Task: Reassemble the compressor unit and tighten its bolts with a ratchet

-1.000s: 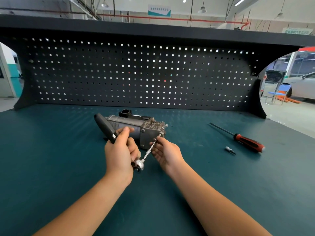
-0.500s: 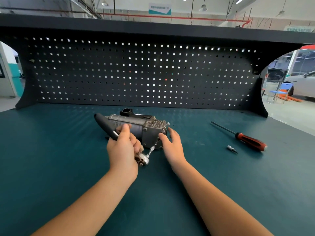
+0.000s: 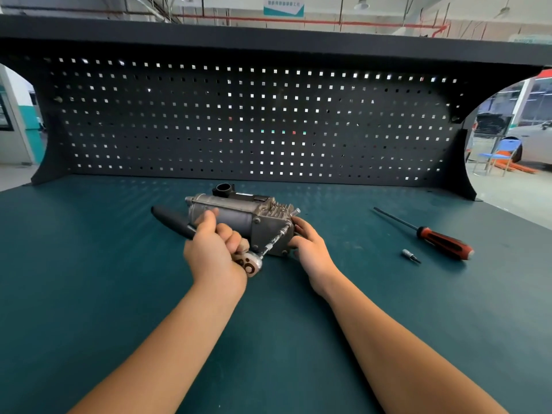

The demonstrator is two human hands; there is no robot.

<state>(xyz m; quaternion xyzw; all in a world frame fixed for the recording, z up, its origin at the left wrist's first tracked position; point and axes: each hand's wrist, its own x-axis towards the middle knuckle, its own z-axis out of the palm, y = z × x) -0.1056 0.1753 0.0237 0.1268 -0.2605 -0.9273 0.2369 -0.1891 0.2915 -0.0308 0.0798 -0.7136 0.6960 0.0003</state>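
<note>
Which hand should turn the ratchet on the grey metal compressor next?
Left. The left hand already grips the black-handled ratchet, its extension seated on the compressor. The right hand only steadies the housing.

Bench layout, head view.

Compressor (image 3: 239, 218) lies on the bench top (image 3: 89, 279), centre, in front of the pegboard (image 3: 254, 121). Ratchet (image 3: 249, 265) sits just before the compressor, its handle running back to the left and its extension reaching up to the compressor's near right corner. Left hand (image 3: 213, 253) is on the ratchet; right hand (image 3: 310, 249) is against the compressor's right end. Screwdriver (image 3: 442, 242) lies well to the right, with a small bit (image 3: 410, 255) just before it, apart.
</note>
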